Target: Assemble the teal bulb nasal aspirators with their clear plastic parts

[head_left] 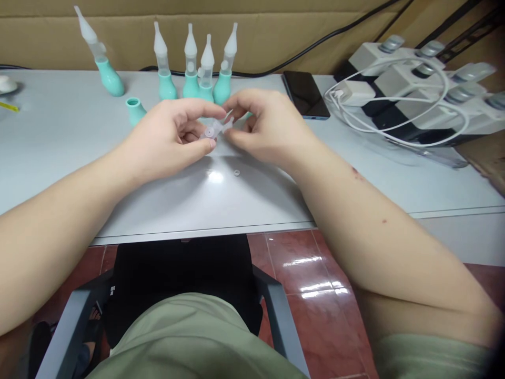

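Observation:
My left hand (pixel 169 134) pinches a clear plastic nasal aspirator chamber (pixel 211 130), a short see-through piece with a round port facing up. Against its right end, my right hand (pixel 268 126) holds a small translucent tip (pixel 228 125) between thumb and fingers. Whether the two pieces are joined, I cannot tell. A teal rubber bulb (pixel 134 109) with an open mouth leans behind my left hand. On the table in front of my hands lies a tiny white ring (pixel 236 172).
Several nasal aspirators (pixel 167 87) with teal bulbs and white nozzles stand at the back; another aspirator (pixel 110 78) tilts farther left. A black phone (pixel 305 95) lies right. Beyond it are a white cable (pixel 398 98) and grey-white blocks (pixel 394 79). The table edge (pixel 205 233) is close.

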Motion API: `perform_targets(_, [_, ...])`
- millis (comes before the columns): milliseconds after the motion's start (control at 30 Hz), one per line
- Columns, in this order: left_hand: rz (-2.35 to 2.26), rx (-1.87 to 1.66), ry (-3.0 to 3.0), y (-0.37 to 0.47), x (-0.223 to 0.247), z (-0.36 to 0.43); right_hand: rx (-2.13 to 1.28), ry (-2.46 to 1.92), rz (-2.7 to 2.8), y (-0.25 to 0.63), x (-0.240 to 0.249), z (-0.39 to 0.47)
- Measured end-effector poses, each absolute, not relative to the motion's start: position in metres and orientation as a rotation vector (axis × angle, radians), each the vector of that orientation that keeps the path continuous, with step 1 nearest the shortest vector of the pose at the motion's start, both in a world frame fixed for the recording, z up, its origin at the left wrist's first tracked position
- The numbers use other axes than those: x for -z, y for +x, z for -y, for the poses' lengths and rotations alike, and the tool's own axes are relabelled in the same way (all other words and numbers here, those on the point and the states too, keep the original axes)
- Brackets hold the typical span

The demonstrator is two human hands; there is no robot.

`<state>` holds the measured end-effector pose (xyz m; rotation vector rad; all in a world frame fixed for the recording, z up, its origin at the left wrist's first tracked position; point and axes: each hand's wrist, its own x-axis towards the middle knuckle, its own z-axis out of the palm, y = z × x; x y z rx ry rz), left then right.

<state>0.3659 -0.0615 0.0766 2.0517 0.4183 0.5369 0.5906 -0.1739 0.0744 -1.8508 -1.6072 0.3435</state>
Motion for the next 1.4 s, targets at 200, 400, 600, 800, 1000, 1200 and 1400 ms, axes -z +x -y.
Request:
perform_targets(200, [-0.405, -0.448, 2.132, 0.368, -0.068, 0.055, -0.328, -1.990, 1.633, 0.591, -0.074, 0.173])
perform_targets(400, [-0.433, -0.432, 2.349, 0.369, -0.060, 0.053, -0.613, -1.820, 1.627, 0.601, -0.102, 0.198])
perform_targets(600, [-0.469, -0.437, 2.223, 0.366, -0.067, 0.055, -0.972, -1.757, 1.984, 0.612, -0.096, 0.195])
perform_targets(800, [-0.452, -0.362, 2.040, 0.365, -0.068, 0.052, -0.855, -1.711, 1.948, 0.606, -0.093, 0.195])
perform_targets(1000, [-0.322, -0.295, 1.919, 0.365, -0.072, 0.055, -0.810, -1.388, 1.484, 0.592, -0.094, 0.197])
perform_targets(1200, [-0.293, -0.289, 1.865, 0.366, -0.075, 0.059, -0.915, -1.206, 1.331, 0.584, -0.081, 0.189])
perform_targets(1400, [-0.339, -0.313, 1.786, 0.368, -0.071, 0.060, -0.891, -1.242, 1.346, 0.579, -0.079, 0.188])
